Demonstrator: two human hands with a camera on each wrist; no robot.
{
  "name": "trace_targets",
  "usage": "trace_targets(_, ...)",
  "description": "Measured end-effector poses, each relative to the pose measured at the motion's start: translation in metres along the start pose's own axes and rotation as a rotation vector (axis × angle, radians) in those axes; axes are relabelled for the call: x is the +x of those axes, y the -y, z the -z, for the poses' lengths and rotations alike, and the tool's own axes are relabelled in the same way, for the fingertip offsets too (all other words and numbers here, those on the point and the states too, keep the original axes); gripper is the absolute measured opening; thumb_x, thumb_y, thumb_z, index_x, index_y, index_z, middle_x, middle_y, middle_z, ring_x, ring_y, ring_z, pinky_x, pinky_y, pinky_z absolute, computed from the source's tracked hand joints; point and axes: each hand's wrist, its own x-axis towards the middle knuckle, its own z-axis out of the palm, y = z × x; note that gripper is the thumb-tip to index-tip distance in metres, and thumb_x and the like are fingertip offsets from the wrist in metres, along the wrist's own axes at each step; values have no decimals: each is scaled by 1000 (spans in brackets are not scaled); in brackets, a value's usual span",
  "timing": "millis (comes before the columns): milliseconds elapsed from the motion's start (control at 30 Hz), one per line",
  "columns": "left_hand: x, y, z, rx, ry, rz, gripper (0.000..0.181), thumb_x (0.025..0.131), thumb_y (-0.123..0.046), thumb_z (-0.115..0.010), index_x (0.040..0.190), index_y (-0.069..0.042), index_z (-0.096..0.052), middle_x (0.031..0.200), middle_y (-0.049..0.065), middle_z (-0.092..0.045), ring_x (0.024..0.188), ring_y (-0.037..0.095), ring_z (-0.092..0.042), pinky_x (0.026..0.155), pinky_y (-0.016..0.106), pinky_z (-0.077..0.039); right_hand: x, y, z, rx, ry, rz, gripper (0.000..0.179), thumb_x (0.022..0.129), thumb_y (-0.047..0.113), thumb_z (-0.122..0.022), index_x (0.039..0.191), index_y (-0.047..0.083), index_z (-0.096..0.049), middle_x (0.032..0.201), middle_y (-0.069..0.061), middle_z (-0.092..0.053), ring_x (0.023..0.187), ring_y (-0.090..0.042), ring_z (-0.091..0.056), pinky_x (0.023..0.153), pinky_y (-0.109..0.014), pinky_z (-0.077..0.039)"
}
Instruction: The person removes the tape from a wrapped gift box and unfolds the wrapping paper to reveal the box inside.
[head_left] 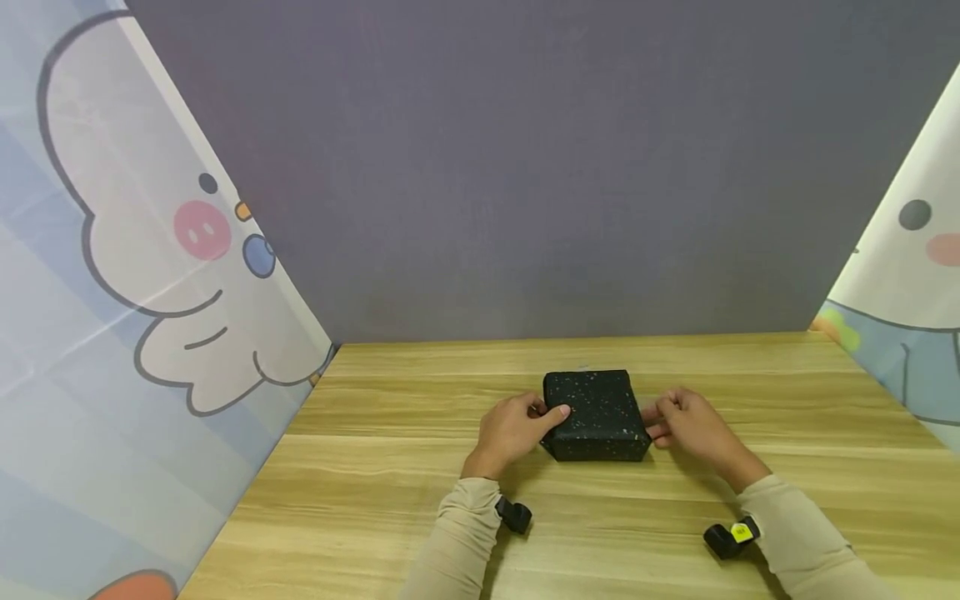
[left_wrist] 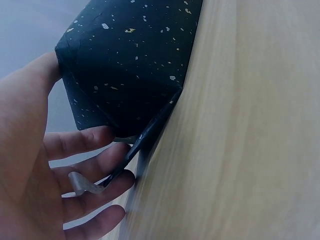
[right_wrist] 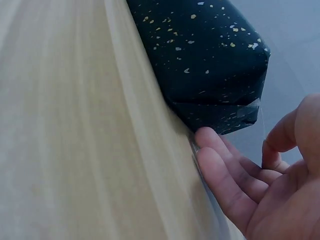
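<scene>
A box wrapped in black speckled paper [head_left: 596, 404] lies on the wooden table between both hands. My left hand [head_left: 513, 429] holds its left end, the thumb over the top and the fingers at the end flap. In the left wrist view a pointed paper flap [left_wrist: 145, 137] sticks out from that end, and a curled bit of tape [left_wrist: 82, 184] hangs at its tip near the fingers. My right hand [head_left: 690, 425] is at the right end, thumb and index finger pinching a clear strip of tape [right_wrist: 248, 109] that sticks to the paper. Two other fingertips [right_wrist: 207, 142] touch the lower end.
The wooden table [head_left: 375, 500] runs back to a grey panel [head_left: 525, 167]. Printed cartoon sheets [head_left: 135, 208] stand along the left and right sides. Each sleeved wrist carries a small black camera [head_left: 513, 515].
</scene>
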Motion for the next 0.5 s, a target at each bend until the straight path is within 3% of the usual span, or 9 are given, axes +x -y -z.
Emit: trace_targets(500,1,2,-1,16,-4,-7,59,89,-80,-44,94,-27,-69,83,-16,-62,69,3,-56,63,29,-46,1,-18,17,13,-47,-100,40,109,16,-29,122,-17,-45,97,-16,-66,77,-19,-68,65,-34,-59)
